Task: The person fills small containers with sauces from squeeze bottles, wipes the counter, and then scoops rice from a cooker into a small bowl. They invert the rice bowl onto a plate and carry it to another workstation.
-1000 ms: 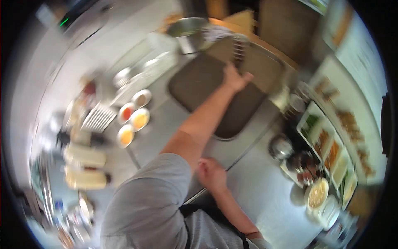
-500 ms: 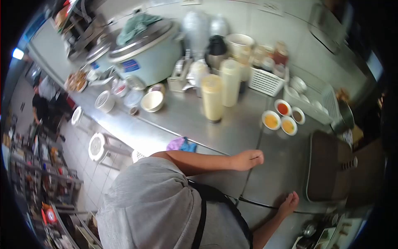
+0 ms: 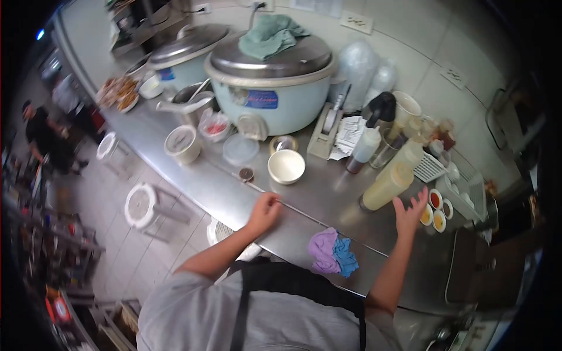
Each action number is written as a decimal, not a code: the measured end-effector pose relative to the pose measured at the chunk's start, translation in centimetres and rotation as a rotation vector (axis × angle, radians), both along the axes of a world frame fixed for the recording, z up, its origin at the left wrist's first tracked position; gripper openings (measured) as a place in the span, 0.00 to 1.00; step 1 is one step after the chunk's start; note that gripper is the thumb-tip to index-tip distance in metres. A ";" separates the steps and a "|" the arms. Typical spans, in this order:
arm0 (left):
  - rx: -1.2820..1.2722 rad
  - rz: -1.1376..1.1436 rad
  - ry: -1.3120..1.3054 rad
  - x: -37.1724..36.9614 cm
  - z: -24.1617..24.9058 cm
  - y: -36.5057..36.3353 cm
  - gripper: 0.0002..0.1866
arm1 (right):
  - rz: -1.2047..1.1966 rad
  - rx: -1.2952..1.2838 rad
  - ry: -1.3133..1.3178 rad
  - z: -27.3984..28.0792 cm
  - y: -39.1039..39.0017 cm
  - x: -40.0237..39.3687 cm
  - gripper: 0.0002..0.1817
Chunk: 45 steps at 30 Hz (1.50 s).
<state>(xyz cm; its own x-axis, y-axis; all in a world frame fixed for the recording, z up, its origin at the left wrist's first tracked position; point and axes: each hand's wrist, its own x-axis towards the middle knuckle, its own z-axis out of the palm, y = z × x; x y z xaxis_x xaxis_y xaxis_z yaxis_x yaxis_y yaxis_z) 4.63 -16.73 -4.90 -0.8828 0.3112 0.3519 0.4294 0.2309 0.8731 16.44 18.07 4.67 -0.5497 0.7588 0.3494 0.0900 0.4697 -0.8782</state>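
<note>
My left hand [image 3: 265, 212], its fingers curled in with nothing visible in them, is over the front part of the steel counter. Nearest it are a small dark-filled cup [image 3: 246, 174] and a cream bowl [image 3: 286, 167]. My right hand [image 3: 411, 213] is raised with fingers spread, holding nothing. It is beside a pale yellow squeeze bottle [image 3: 386, 187] and partly overlaps the small sauce dishes [image 3: 435, 199], which hold red, yellow and dark contents. Between my forearms lie a purple cloth [image 3: 324, 250] and a blue cloth [image 3: 345, 257].
A large rice cooker [image 3: 269, 88] with a green cloth [image 3: 272, 36] on its lid stands at the back. A lidded tub [image 3: 182, 144] and a tape dispenser [image 3: 325, 130] are on the counter. Stools [image 3: 143, 206] stand on the floor at left; a person [image 3: 50, 137] is beyond.
My view has turned left, bringing the rice cooker nearer the middle. My left hand has moved left toward the cream bowl. My right hand has risen toward the sauce dishes and spread its fingers.
</note>
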 end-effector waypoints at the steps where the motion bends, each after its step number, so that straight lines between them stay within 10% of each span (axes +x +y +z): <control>1: -0.044 0.075 -0.027 -1.2 0.8 -1.5 0.13 | -0.049 0.093 0.001 0.2 -0.1 -1.4 0.51; 14: -0.676 0.269 0.260 -6.4 -0.6 -4.1 0.33 | 0.036 0.112 -0.200 3.8 0.0 -3.5 0.42; 19: -0.586 0.309 0.279 -6.5 -0.9 -3.9 0.31 | 0.292 -0.023 0.031 15.8 4.8 -1.5 0.34; 25: -0.617 0.413 0.257 -6.1 -0.7 -3.0 0.28 | 0.067 0.123 0.198 26.7 14.6 -6.3 0.34; 33: -0.622 0.484 0.251 -6.3 -0.5 -2.2 0.24 | -0.283 0.362 0.326 19.2 26.1 -19.6 0.42; 42: -0.674 0.507 0.242 -6.5 -0.1 -1.4 0.25 | -0.413 0.193 -0.375 12.4 29.8 -25.2 0.47; 45: -0.696 0.523 0.211 -6.5 0.6 -0.8 0.25 | -0.591 0.790 -0.218 15.0 27.0 -28.6 0.41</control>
<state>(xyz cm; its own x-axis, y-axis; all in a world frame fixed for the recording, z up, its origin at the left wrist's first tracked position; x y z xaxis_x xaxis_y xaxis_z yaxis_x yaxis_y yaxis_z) -1.91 -17.52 -4.28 -0.9097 0.0906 0.4052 0.2564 0.8902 0.3766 -12.18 45.03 19.71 -0.2725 0.5249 0.8064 0.6177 0.7380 -0.2717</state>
